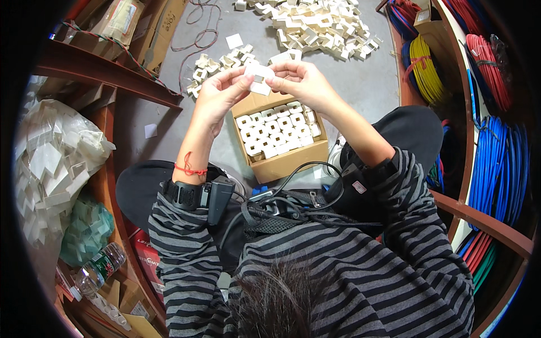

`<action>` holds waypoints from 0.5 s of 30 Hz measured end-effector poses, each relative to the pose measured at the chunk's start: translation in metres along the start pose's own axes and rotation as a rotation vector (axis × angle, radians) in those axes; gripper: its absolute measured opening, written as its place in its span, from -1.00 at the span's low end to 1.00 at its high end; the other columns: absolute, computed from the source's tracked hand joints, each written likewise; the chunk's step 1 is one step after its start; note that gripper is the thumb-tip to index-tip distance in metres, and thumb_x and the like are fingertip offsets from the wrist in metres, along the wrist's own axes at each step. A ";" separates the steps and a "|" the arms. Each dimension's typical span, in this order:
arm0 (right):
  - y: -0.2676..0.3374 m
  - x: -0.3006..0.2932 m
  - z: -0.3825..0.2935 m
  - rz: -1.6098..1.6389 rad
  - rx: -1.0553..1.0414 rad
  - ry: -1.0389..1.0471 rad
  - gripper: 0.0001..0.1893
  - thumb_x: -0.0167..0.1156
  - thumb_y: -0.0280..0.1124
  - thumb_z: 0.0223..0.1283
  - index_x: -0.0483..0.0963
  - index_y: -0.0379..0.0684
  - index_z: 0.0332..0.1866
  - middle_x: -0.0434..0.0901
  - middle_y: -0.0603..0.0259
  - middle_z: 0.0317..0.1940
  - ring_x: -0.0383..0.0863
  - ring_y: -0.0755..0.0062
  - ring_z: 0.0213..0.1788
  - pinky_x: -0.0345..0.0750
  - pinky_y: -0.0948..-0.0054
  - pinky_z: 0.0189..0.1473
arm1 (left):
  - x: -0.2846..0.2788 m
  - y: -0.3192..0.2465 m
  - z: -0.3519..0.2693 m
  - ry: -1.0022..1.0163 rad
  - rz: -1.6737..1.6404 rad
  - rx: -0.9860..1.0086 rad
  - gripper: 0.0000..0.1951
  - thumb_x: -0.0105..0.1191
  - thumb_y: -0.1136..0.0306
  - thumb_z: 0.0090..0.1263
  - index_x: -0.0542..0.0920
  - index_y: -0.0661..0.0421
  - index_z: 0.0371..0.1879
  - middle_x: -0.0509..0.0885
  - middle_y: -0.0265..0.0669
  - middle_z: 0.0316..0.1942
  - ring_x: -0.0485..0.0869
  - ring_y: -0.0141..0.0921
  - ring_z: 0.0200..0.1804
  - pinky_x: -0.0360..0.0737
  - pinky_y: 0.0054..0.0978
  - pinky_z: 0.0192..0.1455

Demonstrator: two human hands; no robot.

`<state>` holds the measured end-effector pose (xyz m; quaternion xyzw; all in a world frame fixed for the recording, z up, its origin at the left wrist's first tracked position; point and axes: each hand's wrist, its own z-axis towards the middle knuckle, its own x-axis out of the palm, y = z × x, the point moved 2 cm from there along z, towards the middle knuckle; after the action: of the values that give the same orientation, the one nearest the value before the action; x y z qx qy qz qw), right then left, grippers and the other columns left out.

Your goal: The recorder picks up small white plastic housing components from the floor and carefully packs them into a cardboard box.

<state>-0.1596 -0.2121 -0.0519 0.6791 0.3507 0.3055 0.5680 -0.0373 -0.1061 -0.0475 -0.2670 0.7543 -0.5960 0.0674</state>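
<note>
A white piece (263,87) with a rectangular opening is held between my two hands, above the far edge of an open cardboard box. My left hand (219,95) pinches its left side with thumb and fingers; my right hand (302,82) grips its right side. Inside the cardboard box (291,165) stand rows of white hollow square plastic pieces (277,138). Just beyond my left hand, similar loose pieces (203,63) lie on the floor. Whether the held piece is a single part or several together, I cannot tell.
A large heap of white plastic pieces (325,25) lies on the grey floor ahead. Shelving with coiled blue cable (490,169) and yellow cable (424,69) is at the right. Shelves at the left hold a plastic bag (55,160) of white pieces and a clear bottle (101,268).
</note>
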 end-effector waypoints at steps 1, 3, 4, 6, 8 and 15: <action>-0.003 -0.002 0.000 -0.001 0.000 -0.004 -0.63 0.22 -0.26 -0.22 0.42 -0.31 -0.31 0.50 0.29 -0.49 0.45 0.64 -0.39 0.38 0.67 -0.30 | 0.001 0.000 0.001 -0.025 -0.043 -0.017 -0.63 0.11 0.31 0.01 0.43 0.24 -0.21 0.52 -0.33 -0.39 0.48 -0.56 -0.32 0.41 -0.69 -0.22; -0.006 -0.002 0.002 -0.112 0.025 0.003 -0.60 0.24 -0.24 -0.25 0.42 -0.29 -0.29 0.50 0.27 -0.49 0.45 0.63 -0.39 0.38 0.66 -0.30 | 0.002 0.000 0.000 -0.037 -0.040 -0.041 -0.65 0.09 0.26 0.03 0.45 0.21 -0.25 0.51 -0.36 -0.41 0.48 -0.58 -0.35 0.42 -0.71 -0.24; -0.004 0.000 0.001 -0.134 0.019 0.011 -0.58 0.25 -0.22 -0.28 0.42 -0.28 -0.29 0.49 0.27 -0.48 0.46 0.63 -0.41 0.39 0.65 -0.32 | 0.001 0.001 -0.001 -0.040 -0.014 -0.057 -0.66 0.09 0.26 0.03 0.46 0.21 -0.26 0.51 -0.36 -0.41 0.47 -0.59 -0.35 0.42 -0.70 -0.25; 0.002 0.002 -0.002 -0.188 0.010 0.043 -0.62 0.21 -0.28 -0.21 0.39 -0.27 -0.25 0.47 0.31 -0.46 0.44 0.65 -0.40 0.39 0.67 -0.32 | 0.000 0.003 -0.002 -0.041 0.042 -0.061 -0.68 0.09 0.24 0.03 0.48 0.20 -0.31 0.51 -0.37 -0.40 0.46 -0.60 -0.36 0.42 -0.71 -0.29; 0.000 0.002 -0.002 -0.220 -0.029 0.048 -0.61 0.19 -0.34 -0.16 0.33 -0.24 -0.16 0.42 0.36 -0.46 0.42 0.68 -0.42 0.36 0.70 -0.34 | 0.000 0.004 0.000 -0.049 0.058 -0.042 -0.69 0.09 0.24 0.03 0.48 0.19 -0.31 0.52 -0.38 -0.41 0.46 -0.60 -0.36 0.42 -0.71 -0.30; 0.001 -0.003 -0.002 -0.291 -0.098 -0.028 -0.54 0.20 -0.36 -0.18 0.25 -0.21 -0.10 0.42 0.31 -0.45 0.42 0.63 -0.38 0.37 0.67 -0.33 | 0.002 0.002 -0.003 -0.100 0.270 -0.124 -0.69 0.05 0.18 0.05 0.50 0.12 -0.31 0.51 -0.44 -0.44 0.45 -0.64 -0.38 0.37 -0.73 -0.30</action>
<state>-0.1628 -0.2139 -0.0510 0.5969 0.4219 0.2273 0.6434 -0.0408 -0.1038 -0.0485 -0.1960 0.8144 -0.5199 0.1677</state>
